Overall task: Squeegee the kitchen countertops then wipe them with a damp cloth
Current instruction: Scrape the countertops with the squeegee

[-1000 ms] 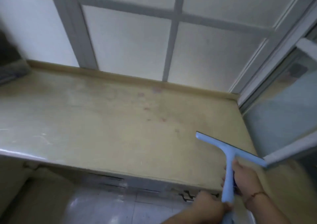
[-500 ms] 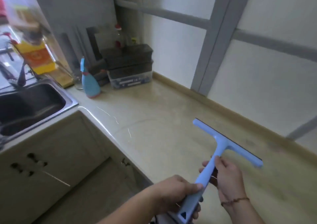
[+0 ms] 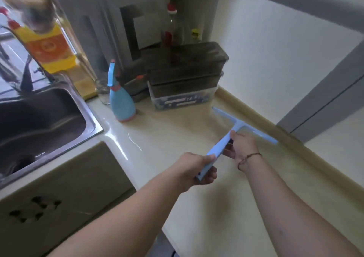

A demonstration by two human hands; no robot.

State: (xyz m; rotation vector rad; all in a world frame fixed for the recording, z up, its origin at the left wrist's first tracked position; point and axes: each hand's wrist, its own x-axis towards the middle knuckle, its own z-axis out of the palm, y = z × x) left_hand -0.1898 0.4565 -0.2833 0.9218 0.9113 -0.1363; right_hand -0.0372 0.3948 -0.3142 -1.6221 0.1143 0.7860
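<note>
A: While both hands grasp the squeegee (image 3: 232, 134), left hand (image 3: 199, 168) at the handle's end, right hand (image 3: 241, 144) nearer the blade, it reaches over the countertop (image 3: 177, 138) towards the boxes.

B: A wide stroke could likely topple the spray bottle (image 3: 121, 103).

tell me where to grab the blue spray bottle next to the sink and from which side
Grip the blue spray bottle round its narrow neck, just under the trigger head, where the body tapers enough for a hand to wrap. It stands upright. Come from the front right, over the open countertop: the sink lies left, a glass jar and boxes behind.
</note>
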